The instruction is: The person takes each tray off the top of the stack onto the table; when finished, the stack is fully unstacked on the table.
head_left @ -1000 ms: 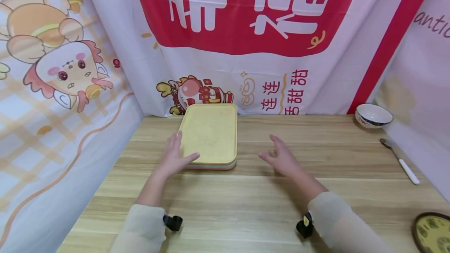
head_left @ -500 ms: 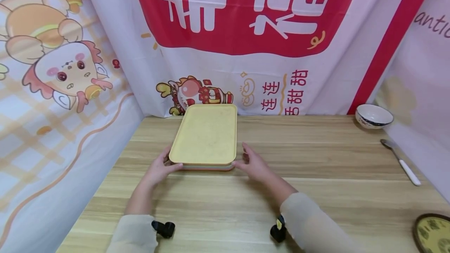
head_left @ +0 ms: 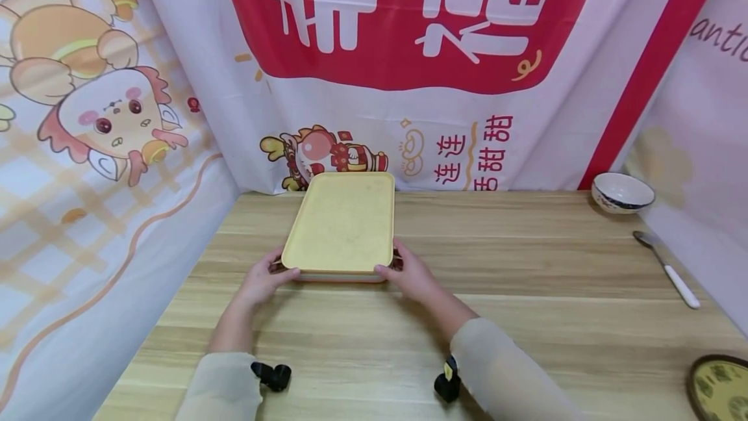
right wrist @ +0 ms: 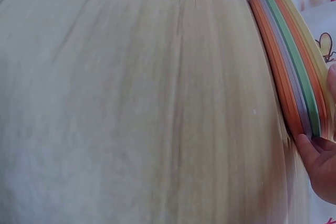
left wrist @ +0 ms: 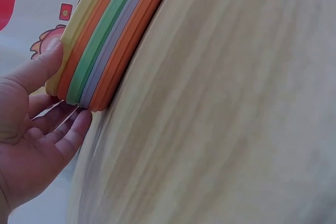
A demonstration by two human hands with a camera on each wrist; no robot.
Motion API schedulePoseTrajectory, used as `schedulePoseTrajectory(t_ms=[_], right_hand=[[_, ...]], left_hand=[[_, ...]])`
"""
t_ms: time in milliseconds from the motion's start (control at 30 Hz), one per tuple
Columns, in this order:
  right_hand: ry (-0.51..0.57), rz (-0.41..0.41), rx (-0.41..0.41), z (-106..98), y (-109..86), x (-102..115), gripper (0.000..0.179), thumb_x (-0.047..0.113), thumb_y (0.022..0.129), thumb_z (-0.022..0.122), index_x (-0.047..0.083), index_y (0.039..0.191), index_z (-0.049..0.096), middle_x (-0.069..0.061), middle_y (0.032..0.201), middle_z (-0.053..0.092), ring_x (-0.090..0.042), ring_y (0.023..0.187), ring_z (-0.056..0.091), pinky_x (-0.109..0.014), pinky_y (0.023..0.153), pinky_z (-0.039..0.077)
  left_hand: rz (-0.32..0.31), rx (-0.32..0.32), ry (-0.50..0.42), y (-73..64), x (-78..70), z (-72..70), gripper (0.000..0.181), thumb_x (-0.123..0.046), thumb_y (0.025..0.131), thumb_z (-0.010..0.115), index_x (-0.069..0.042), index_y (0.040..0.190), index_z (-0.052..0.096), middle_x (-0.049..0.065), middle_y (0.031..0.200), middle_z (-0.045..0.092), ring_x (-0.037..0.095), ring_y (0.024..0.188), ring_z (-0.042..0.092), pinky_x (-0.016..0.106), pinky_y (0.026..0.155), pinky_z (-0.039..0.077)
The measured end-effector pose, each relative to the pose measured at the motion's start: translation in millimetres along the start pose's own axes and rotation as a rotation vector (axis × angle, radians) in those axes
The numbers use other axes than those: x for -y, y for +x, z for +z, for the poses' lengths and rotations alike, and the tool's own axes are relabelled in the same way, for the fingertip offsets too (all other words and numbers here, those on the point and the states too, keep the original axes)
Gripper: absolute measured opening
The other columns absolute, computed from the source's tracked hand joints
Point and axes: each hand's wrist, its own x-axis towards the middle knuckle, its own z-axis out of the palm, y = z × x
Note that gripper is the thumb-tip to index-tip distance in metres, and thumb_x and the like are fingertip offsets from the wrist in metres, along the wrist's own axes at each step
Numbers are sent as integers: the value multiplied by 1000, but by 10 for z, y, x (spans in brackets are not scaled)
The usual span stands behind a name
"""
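Note:
A stack of rectangular plastic trays (head_left: 345, 223) lies on the wooden table by the back curtain, a yellow one on top. Seen edge-on in the left wrist view, the stacked trays (left wrist: 105, 45) run yellow, orange, green, lavender and orange. My left hand (head_left: 260, 280) grips the near left corner, with its thumb (left wrist: 43, 67) against the yellow tray and its fingers bent at the corner below. At the near right corner my right hand (head_left: 416, 276) holds the stack, thumb at the front edge and fingers along the side. The right hand's fingers (right wrist: 310, 153) reach the lowest trays.
At the back right stands a white bowl (head_left: 622, 193) with a dark rim. Nearer lies a spoon (head_left: 672, 275) with a white handle. A round patterned yellow-green item (head_left: 721, 385) with a dark rim is cut off at the lower right. Printed curtains (head_left: 409, 102) border the table.
My right hand has moved left to the stack's near right corner. My left hand has come down and back from the tray's left side to its near left corner. The stack looks unmoved.

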Motion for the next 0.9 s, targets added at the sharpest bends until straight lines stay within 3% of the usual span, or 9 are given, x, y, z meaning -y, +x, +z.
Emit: schedulePoseTrajectory(t_ms=[167, 267, 367, 467, 600, 733, 900], right_hand=[[-12, 20, 1, -9, 2, -12, 80, 25, 91, 71, 0, 153, 26, -21, 143, 52, -34, 126, 56, -45, 108, 50], [-15, 41, 2, -25, 8, -21, 82, 27, 91, 70, 1, 154, 24, -20, 145, 50, -34, 127, 56, -44, 108, 50], [-5, 53, 2, -35, 17, -26, 82, 27, 91, 71, 1, 154, 24, -20, 145, 51, -34, 127, 56, -43, 108, 50], [10, 57, -1, -32, 28, -32, 81, 25, 91, 71, 2, 154, 25, -20, 144, 51, -34, 127, 56, -43, 107, 50], [25, 59, 3, -32, 33, -22, 79, 24, 91, 71, 4, 154, 27, -19, 143, 52, -33, 126, 56, -42, 106, 52], [35, 69, 8, -35, 27, -9, 78, 25, 90, 71, 7, 154, 29, -17, 141, 54, -32, 126, 56, -42, 105, 52], [66, 64, 21, -35, 15, -19, 81, 21, 88, 75, 4, 153, 29, -21, 138, 55, -35, 128, 55, -44, 107, 51]], left_hand=[[-19, 30, -51, -6, -84, -25, 77, -18, 91, 70, 3, 152, 27, 28, 151, 38, 41, 137, 42, 46, 115, 42], [-13, 37, -108, -7, -153, -49, 76, -17, 92, 69, 3, 152, 27, 27, 150, 38, 39, 134, 43, 28, 107, 49], [-8, 28, -222, -3, -211, -42, 70, -18, 96, 62, 2, 152, 24, 28, 149, 38, 21, 122, 52, 11, 93, 49], [2, 30, -374, 2, -235, -5, 63, -15, 102, 51, 3, 152, 17, 31, 151, 32, 4, 107, 58, 13, 93, 52], [20, 37, -554, 12, -207, 51, 58, -8, 104, 43, 3, 152, 13, 31, 155, 25, -2, 99, 62, 20, 93, 57], [18, 3, -642, 20, -176, 97, 57, -5, 103, 43, -1, 152, 16, 22, 154, 33, 1, 101, 63, 24, 92, 59], [26, -46, -706, -5, -174, 96, 58, -4, 102, 44, -6, 154, 19, -6, 127, 57, 3, 101, 65, 25, 91, 60]])
